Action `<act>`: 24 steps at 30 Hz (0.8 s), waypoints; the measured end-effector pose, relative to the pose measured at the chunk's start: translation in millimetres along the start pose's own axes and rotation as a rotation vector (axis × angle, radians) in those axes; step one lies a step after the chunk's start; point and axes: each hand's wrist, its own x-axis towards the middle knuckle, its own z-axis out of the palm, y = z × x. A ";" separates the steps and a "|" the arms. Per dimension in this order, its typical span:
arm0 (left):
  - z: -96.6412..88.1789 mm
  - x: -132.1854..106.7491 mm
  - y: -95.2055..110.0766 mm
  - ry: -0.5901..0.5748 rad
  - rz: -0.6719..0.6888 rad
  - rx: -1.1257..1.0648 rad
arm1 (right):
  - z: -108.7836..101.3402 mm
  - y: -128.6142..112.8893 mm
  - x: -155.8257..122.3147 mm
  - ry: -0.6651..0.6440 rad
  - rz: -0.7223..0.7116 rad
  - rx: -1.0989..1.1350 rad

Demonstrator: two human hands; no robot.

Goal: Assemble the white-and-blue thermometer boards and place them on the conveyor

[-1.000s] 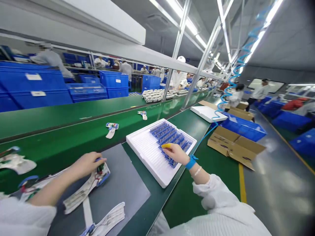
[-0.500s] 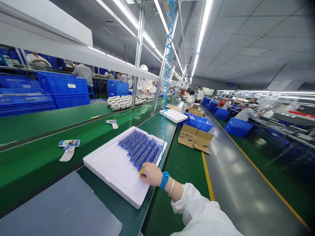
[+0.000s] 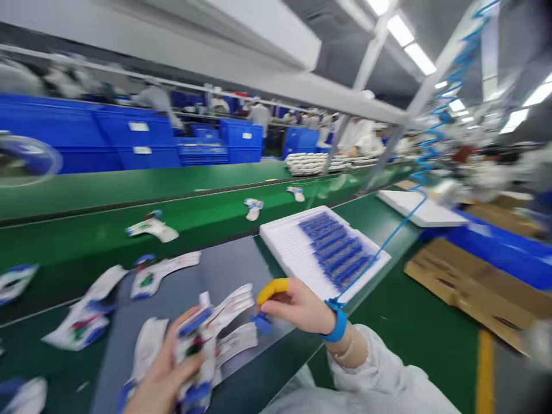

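Note:
My right hand (image 3: 297, 307) wears a yellow finger cot and pinches a small blue connector (image 3: 262, 323) above a grey work mat (image 3: 172, 282). A blue wrist strap (image 3: 338, 325) circles that wrist. Low in the view, slightly blurred, my left hand (image 3: 161, 382) grips a white strip part (image 3: 194, 345) with blue fittings. Several similar white strips lie about it on the mat. To the right of my right hand, a white foam tray (image 3: 297, 247) holds rows of blue connectors (image 3: 334, 250).
A green conveyor belt (image 3: 129, 233) runs past the mat, carrying scattered white strips. A coiled blue cord (image 3: 425, 167) rises from the wrist strap. To the right are a white foam lid, cardboard and a blue crate. Blue crates and people line the far side.
My right hand has moved left off the tray, now pinching a blue connector. My left hand has come into view with a white strip. The view has swung left and the belt strips have shifted.

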 end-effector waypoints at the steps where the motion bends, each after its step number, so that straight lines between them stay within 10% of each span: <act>1: 0.6 -5.2 1.6 0.031 0.000 -0.026 | 7.2 -2.0 6.3 -0.064 0.006 0.024; 6: 12.5 -9.1 11.7 0.013 0.037 -0.079 | 29.7 -3.1 23.4 -0.197 -0.031 -0.041; 24: 19.1 -1.2 2.5 0.076 0.214 0.035 | 39.4 5.8 28.3 0.004 -0.139 -0.169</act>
